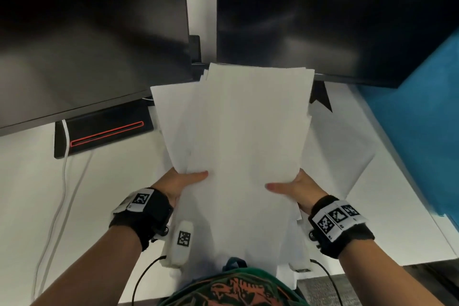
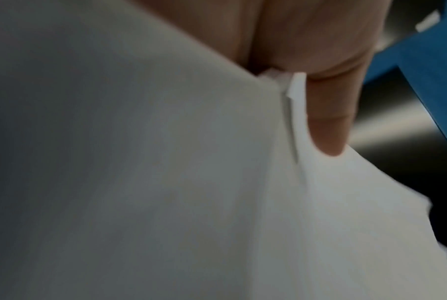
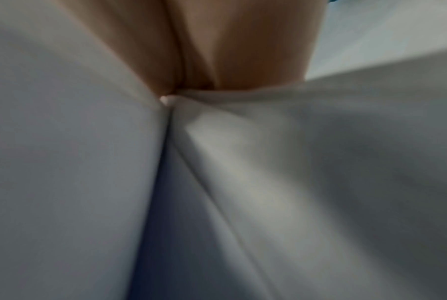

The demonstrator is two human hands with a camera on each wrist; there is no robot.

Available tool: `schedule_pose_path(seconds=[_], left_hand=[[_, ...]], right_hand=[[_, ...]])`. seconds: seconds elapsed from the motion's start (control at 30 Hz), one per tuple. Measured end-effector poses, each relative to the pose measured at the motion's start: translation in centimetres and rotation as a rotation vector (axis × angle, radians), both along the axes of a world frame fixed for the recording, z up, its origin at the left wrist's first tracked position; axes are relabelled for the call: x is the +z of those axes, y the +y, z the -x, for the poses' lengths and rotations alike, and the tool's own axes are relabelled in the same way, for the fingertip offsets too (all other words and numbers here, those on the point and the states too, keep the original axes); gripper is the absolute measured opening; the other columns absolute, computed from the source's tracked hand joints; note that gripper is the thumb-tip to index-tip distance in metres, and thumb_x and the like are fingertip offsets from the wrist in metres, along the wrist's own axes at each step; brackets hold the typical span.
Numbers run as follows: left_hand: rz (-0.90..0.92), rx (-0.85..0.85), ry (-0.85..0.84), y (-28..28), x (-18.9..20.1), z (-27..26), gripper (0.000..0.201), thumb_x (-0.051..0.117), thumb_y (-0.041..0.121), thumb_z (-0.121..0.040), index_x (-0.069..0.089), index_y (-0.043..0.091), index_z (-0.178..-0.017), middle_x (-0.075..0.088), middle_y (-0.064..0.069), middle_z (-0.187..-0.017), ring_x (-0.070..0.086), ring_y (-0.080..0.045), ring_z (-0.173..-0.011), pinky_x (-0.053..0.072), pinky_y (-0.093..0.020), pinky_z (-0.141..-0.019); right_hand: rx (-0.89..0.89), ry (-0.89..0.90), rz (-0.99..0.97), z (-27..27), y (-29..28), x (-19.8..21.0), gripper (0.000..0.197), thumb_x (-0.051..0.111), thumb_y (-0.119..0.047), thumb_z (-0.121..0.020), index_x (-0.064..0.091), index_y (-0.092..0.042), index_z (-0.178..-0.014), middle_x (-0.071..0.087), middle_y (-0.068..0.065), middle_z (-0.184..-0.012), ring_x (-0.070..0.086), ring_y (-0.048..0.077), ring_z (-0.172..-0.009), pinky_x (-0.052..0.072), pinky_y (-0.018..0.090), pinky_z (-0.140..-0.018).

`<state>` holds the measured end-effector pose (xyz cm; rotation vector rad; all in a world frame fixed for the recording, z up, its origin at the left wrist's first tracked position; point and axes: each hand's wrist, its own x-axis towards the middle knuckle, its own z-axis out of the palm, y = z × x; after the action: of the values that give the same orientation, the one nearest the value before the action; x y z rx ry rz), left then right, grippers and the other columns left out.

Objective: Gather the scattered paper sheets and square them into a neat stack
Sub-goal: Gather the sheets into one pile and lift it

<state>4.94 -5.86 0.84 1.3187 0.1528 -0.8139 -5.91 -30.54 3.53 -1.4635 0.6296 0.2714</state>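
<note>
A bundle of white paper sheets point(image 1: 238, 136) is lifted above the white desk point(image 1: 104, 194), its edges uneven, with one sheet sticking out at the upper left. My left hand point(image 1: 183, 181) grips the bundle's left side, thumb on top. My right hand point(image 1: 290, 187) grips the right side the same way. In the left wrist view a finger point(image 2: 327, 121) lies against the sheets point(image 2: 166, 182). The right wrist view shows my palm point(image 3: 217, 50) pressed to paper point(image 3: 320, 162). Another sheet point(image 1: 347, 156) lies flat on the desk at the right.
Two dark monitors point(image 1: 87, 32) stand behind the papers. A black base with a red outline point(image 1: 104, 134) and white cables point(image 1: 62, 194) lie at the left. A blue panel point(image 1: 422, 119) borders the desk at the right. The desk's front edge is near my body.
</note>
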Motion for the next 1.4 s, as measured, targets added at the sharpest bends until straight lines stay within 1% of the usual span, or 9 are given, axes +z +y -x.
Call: schedule_pose_path(seconds=[0.13, 0.23, 0.3, 0.5, 0.9, 1.0, 1.13, 1.3, 1.4], left_hand=[[-0.188, 0.069, -0.074, 0.6, -1.2, 0.4, 0.044, 0.074, 0.011, -0.073, 0.060, 0.006, -0.115, 0.068, -0.013, -0.102, 0.062, -0.032, -0.100, 0.046, -0.046, -0.096], [-0.249, 0.165, -0.082, 1.8, -2.1, 0.5, 0.020, 0.074, 0.013, -0.074, 0.065, 0.012, -0.092, 0.068, -0.009, -0.088, 0.063, -0.027, -0.087, 0.046, -0.036, -0.088], [-0.249, 0.224, -0.045, 2.8, -2.8, 0.6, 0.009, 0.066, 0.009, -0.081, 0.063, 0.011, -0.089, 0.064, -0.008, -0.082, 0.059, -0.027, -0.081, 0.044, -0.033, -0.079], [-0.336, 0.268, 0.084, 5.7, -5.4, -0.2, 0.050, 0.085, 0.034, -0.052, 0.066, 0.002, -0.086, 0.065, -0.017, -0.084, 0.061, -0.035, -0.083, 0.048, -0.047, -0.085], [-0.286, 0.254, 0.042, 4.8, -5.0, 0.0, 0.017, 0.073, 0.017, -0.074, 0.065, 0.011, -0.088, 0.066, -0.013, -0.093, 0.058, -0.037, -0.099, 0.044, -0.045, -0.091], [-0.280, 0.273, 0.037, 4.7, -5.3, 0.1, 0.017, 0.073, 0.015, -0.074, 0.065, 0.012, -0.088, 0.065, -0.012, -0.093, 0.056, -0.039, -0.108, 0.041, -0.050, -0.100], [-0.280, 0.264, 0.053, 4.7, -5.6, 0.0, 0.063, 0.085, 0.032, -0.051, 0.064, 0.008, -0.106, 0.064, -0.017, -0.108, 0.055, -0.042, -0.112, 0.038, -0.057, -0.102], [-0.248, 0.258, 0.049, 4.9, -6.1, -0.3, 0.084, 0.089, 0.038, -0.039, 0.063, 0.006, -0.111, 0.062, -0.018, -0.108, 0.054, -0.043, -0.111, 0.037, -0.059, -0.102], [-0.223, 0.268, 0.046, 4.5, -5.6, -0.1, 0.058, 0.082, 0.028, -0.062, 0.062, 0.003, -0.110, 0.062, -0.017, -0.103, 0.055, -0.040, -0.107, 0.040, -0.055, -0.100]], right_hand=[[-0.038, -0.024, 0.055, -0.6, 1.1, 0.0, 0.027, 0.073, -0.019, -0.077, 0.065, -0.016, -0.103, 0.073, -0.002, -0.097, 0.070, 0.008, -0.082, 0.055, 0.016, -0.067], [-0.302, -0.069, 0.167, -0.6, 0.4, -0.6, 0.020, 0.064, -0.023, -0.086, 0.059, -0.020, -0.105, 0.068, 0.000, -0.093, 0.061, 0.005, -0.072, 0.048, 0.011, -0.060], [-0.502, -0.018, 0.371, 0.1, -1.3, -1.8, 0.036, 0.063, -0.025, -0.085, 0.053, -0.018, -0.119, 0.062, 0.012, -0.112, 0.059, 0.017, -0.083, 0.048, 0.023, -0.075], [-0.757, 0.446, 0.684, 2.4, -5.7, -2.7, 0.078, 0.067, -0.032, -0.078, 0.025, -0.016, -0.142, 0.031, 0.022, -0.143, 0.031, 0.039, -0.129, 0.028, 0.044, -0.104], [-0.740, 0.263, 0.707, 1.2, -6.9, -3.2, 0.084, 0.047, 0.009, -0.079, 0.016, -0.032, -0.145, 0.049, 0.018, -0.133, 0.052, 0.039, -0.117, 0.043, 0.047, -0.099], [-0.703, 0.211, 0.735, 1.4, -7.4, -2.4, 0.081, 0.041, 0.010, -0.083, 0.012, -0.029, -0.147, 0.055, 0.025, -0.124, 0.057, 0.040, -0.107, 0.047, 0.039, -0.082], [-0.570, 0.206, 0.639, 0.9, -7.5, -2.4, 0.074, 0.036, 0.008, -0.087, 0.013, -0.028, -0.147, 0.045, 0.023, -0.139, 0.049, 0.037, -0.123, 0.041, 0.038, -0.097], [-0.240, 0.200, 0.490, 0.0, -5.3, -3.3, 0.060, 0.053, -0.001, -0.086, 0.032, -0.013, -0.141, 0.057, 0.019, -0.125, 0.055, 0.028, -0.106, 0.040, 0.029, -0.092], [-0.418, 0.237, 0.708, -0.7, -4.9, -3.6, 0.062, 0.060, -0.023, -0.085, 0.032, -0.017, -0.140, 0.047, 0.018, -0.133, 0.045, 0.035, -0.120, 0.036, 0.040, -0.101]])
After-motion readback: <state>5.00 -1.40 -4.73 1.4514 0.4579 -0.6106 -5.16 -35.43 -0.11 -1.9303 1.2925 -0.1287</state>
